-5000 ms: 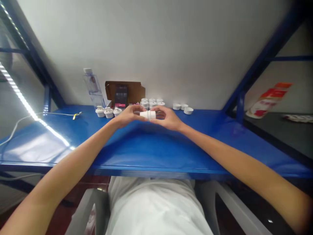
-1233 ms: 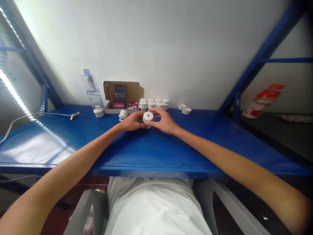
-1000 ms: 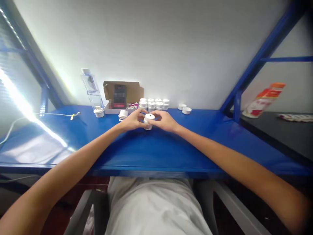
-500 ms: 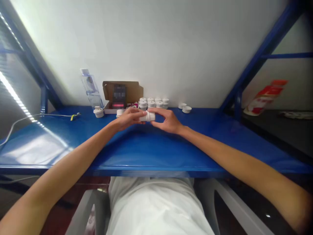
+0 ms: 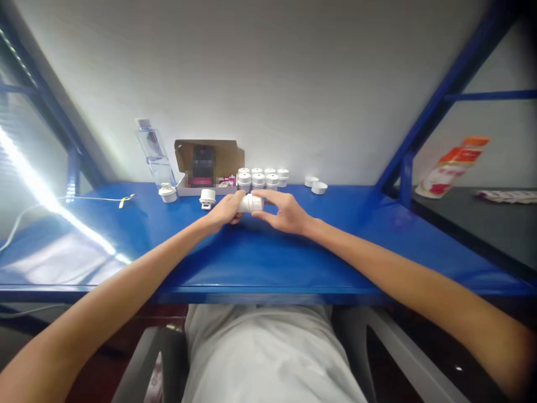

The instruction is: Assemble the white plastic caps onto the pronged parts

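Observation:
Above the blue tabletop, a white cylindrical plastic fitting [image 5: 250, 204] lies sideways between my two hands, a raised ring around its middle. My left hand [image 5: 229, 208] is closed around its left end, which the fingers partly hide. From the other side, my right hand [image 5: 287, 211] grips the wider right end with thumb and fingers. Just left of my left hand stands a similar white piece [image 5: 207, 197] with a small loop at its bottom. Farther left sits another white piece [image 5: 168, 193], its pronged or ridged side up.
Behind the hands, several white round pieces [image 5: 257, 179] are grouped in rows. An open cardboard box [image 5: 230, 154] holds small pink-and-white items. A clear bottle [image 5: 155, 151] leans beside it. Two white caps [image 5: 319, 188] lie right. A white cable [image 5: 100, 198] crosses the left side.
My left hand has shifted left and turned on the fitting, uncovering the white piece beside it. My right hand keeps its grip, with the fitting slightly farther left.

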`<state>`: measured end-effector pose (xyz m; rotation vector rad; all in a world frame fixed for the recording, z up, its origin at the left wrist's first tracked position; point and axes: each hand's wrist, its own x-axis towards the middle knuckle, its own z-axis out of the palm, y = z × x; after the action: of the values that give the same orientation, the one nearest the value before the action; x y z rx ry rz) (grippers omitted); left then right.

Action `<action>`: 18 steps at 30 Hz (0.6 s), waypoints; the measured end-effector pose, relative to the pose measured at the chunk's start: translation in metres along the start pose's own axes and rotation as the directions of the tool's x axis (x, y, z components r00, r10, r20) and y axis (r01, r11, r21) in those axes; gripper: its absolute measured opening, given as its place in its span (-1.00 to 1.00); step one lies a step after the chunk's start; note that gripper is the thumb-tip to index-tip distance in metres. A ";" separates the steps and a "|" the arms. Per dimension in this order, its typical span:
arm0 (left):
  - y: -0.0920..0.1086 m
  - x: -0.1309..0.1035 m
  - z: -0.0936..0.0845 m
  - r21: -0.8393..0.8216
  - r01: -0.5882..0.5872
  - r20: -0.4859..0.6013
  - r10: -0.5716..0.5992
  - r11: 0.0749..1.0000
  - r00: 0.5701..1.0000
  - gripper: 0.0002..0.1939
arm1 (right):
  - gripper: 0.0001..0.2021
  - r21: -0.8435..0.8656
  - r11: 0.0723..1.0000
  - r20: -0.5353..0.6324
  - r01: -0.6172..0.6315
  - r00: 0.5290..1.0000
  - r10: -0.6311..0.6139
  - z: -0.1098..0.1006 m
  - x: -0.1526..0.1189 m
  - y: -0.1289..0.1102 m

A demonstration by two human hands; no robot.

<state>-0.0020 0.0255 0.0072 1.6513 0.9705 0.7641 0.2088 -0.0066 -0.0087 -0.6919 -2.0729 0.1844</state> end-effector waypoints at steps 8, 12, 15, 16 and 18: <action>0.001 0.003 0.003 0.452 -0.231 -0.148 0.328 0.862 0.933 -0.48 | -0.49 0.329 0.826 -0.010 -0.458 0.873 0.488 0.015 0.008 -0.005; 0.007 -0.004 0.004 0.682 -0.351 -0.063 0.529 0.642 0.846 -0.63 | -0.40 0.549 0.584 0.159 -0.597 0.761 0.629 0.013 0.012 -0.007; 0.008 -0.009 0.006 0.737 -0.408 0.017 0.590 0.538 0.807 -0.69 | -0.43 0.616 0.429 0.229 -0.661 0.671 0.705 0.015 0.013 -0.009; 0.009 -0.010 0.007 0.738 -0.424 0.033 0.600 0.524 0.799 -0.70 | -0.44 0.620 0.414 0.229 -0.667 0.658 0.717 0.016 0.012 -0.010; 0.008 -0.011 0.009 0.716 -0.452 0.050 0.606 0.532 0.794 -0.73 | -0.44 0.591 0.456 0.193 -0.666 0.665 0.722 0.019 0.010 -0.013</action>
<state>0.0026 0.0102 0.0121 2.6817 0.9568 1.0699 0.1841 -0.0095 -0.0071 -1.0602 -1.3581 1.2457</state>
